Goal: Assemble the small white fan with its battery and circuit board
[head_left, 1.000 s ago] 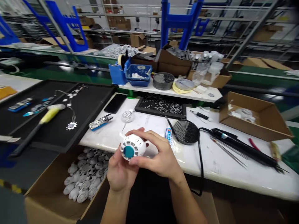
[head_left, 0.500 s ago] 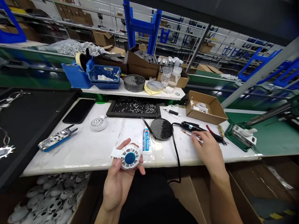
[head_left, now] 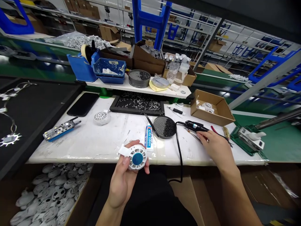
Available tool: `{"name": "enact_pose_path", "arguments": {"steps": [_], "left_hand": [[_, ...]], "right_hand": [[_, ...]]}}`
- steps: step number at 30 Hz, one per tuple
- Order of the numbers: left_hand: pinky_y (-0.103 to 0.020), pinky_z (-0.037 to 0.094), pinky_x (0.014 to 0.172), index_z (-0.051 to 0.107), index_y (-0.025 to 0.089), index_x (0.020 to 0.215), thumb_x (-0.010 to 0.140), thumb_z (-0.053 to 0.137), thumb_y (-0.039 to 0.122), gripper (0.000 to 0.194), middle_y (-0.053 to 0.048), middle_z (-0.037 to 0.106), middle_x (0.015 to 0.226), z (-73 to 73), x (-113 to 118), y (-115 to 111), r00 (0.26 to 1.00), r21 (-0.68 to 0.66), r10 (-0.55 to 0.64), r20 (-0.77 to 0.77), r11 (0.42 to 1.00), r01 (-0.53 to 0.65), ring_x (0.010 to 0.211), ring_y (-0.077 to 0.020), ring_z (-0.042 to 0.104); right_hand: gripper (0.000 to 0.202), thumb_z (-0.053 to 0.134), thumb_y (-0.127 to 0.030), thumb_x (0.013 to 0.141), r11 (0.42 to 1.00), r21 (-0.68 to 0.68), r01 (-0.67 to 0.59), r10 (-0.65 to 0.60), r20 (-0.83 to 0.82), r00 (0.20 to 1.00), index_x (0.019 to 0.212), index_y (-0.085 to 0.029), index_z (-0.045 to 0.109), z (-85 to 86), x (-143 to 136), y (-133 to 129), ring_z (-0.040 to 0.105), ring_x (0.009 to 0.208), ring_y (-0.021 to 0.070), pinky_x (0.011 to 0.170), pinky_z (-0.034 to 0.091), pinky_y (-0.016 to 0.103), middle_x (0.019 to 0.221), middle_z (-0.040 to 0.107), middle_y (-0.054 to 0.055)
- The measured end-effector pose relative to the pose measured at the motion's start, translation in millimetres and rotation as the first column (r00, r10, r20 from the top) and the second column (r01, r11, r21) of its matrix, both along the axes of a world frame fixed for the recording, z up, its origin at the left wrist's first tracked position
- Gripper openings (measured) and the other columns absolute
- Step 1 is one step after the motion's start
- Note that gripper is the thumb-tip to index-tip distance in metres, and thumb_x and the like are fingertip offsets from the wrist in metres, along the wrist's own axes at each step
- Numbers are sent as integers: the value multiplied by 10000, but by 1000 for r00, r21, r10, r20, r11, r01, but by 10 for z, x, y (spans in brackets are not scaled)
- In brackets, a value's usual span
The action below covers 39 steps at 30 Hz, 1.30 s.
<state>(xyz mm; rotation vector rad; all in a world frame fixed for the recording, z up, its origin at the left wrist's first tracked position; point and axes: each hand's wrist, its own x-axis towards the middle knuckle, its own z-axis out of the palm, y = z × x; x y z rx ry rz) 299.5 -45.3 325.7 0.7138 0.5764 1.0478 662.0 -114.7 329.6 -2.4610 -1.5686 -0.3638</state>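
My left hand (head_left: 124, 175) is wrapped round a white round fan housing (head_left: 134, 156) with slotted vents, a blue disc in its middle and a short side tab. Over the bench to the right, my right hand (head_left: 215, 146) pinches one end of a slim pointed tool (head_left: 192, 133); its exact kind is unclear. Just behind that tool lies a black electric screwdriver (head_left: 195, 126) with a cable. Between the hands are a blue-and-white glue tube (head_left: 148, 138), black tweezers (head_left: 151, 125) and a round dish (head_left: 164, 127) partly filled with small black screws.
A white vented shell (head_left: 101, 118), a phone (head_left: 83, 104) and a circuit-board part (head_left: 61, 129) lie on the left. Behind are a black tray (head_left: 137, 111) of small pieces and a cardboard box (head_left: 213, 117). A green clamp fixture (head_left: 246, 142) stands right; many shells (head_left: 54, 191) fill a box below.
The camera view has shifted, so the bench sits slightly higher and further right. My left hand still holds the fan housing; my right fingers have closed in on the slim tool.
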Motion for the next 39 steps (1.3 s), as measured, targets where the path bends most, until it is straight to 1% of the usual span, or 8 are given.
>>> {"name": "enact_pose_path", "arguments": {"steps": [9, 15, 25, 28, 33, 35, 37, 39], "left_hand": [[-390, 566, 711, 622, 190, 1382, 1006, 573, 490, 483, -137, 673, 1204, 33, 45, -19, 1000, -44, -18, -26, 999, 17, 836, -239, 673], [-393, 572, 703, 630, 188, 1371, 1009, 565, 474, 466, -140, 673, 1216, -17, 46, 3, 1000, -19, -18, -25, 1000, 18, 830, -240, 673], [-374, 559, 685, 657, 187, 1323, 1001, 573, 464, 433, -130, 678, 1185, 43, 55, 0, 999, -49, -8, -31, 999, 6, 795, -220, 662], [-366, 547, 665, 641, 196, 1323, 1023, 555, 468, 414, -148, 681, 1253, 65, 51, 4, 1000, -54, -2, -31, 999, 1, 771, -205, 652], [-367, 550, 647, 621, 197, 1305, 1066, 470, 474, 395, -134, 697, 1204, 16, 73, 13, 999, -15, -9, 41, 1000, 9, 727, -202, 673], [-374, 561, 652, 611, 199, 1321, 1073, 451, 463, 397, -118, 687, 1160, -14, 96, 2, 998, -11, -10, 62, 1000, 10, 743, -209, 677], [-367, 562, 652, 602, 205, 1344, 1060, 475, 455, 400, -113, 671, 1173, -31, 111, -25, 998, -4, 6, 70, 1000, -6, 762, -204, 665], [-354, 561, 667, 584, 222, 1385, 1003, 577, 435, 438, -101, 654, 1200, -32, 103, -65, 997, 34, 40, 73, 998, -43, 788, -194, 649]], "right_hand": [[350, 505, -473, 1091, 988, -138, 67, -66, 5, 998, 1232, -341, 797, 100, -45, -7, 762, 986, 303, 724, 478, 367, 1170, 815, 18], [376, 487, -454, 1084, 973, -203, 108, -111, -2, 994, 1259, -317, 789, 139, -40, -33, 745, 813, 308, 683, 444, 356, 877, 811, 54], [364, 550, -524, 1036, 975, -209, 68, -67, 13, 998, 1111, -309, 833, 142, 62, 34, 700, 740, 278, 639, 376, 333, 809, 784, 55], [346, 559, -505, 1005, 984, -178, 15, -11, 25, 1000, 1070, -269, 803, 219, 42, 8, 644, 658, 237, 632, 354, 328, 725, 733, 35], [187, 555, -390, 958, 976, 126, -179, 171, 70, 983, 930, -228, 644, 409, -248, -175, 539, 568, 177, 632, 374, 330, 664, 596, 9], [156, 485, -322, 1013, 923, 185, -338, 361, -109, 926, 901, -237, 553, 441, -493, -209, 562, 591, 178, 622, 410, 329, 713, 599, 14], [204, 403, -280, 1080, 843, 247, -478, 538, -367, 759, 919, -241, 522, 432, -803, -179, 598, 628, 165, 622, 459, 305, 763, 603, 6], [205, 398, -258, 1117, 759, 304, -576, 644, -486, 591, 1060, -223, 591, 399, -1138, -90, 611, 652, 135, 646, 489, 273, 816, 616, -9]]}}
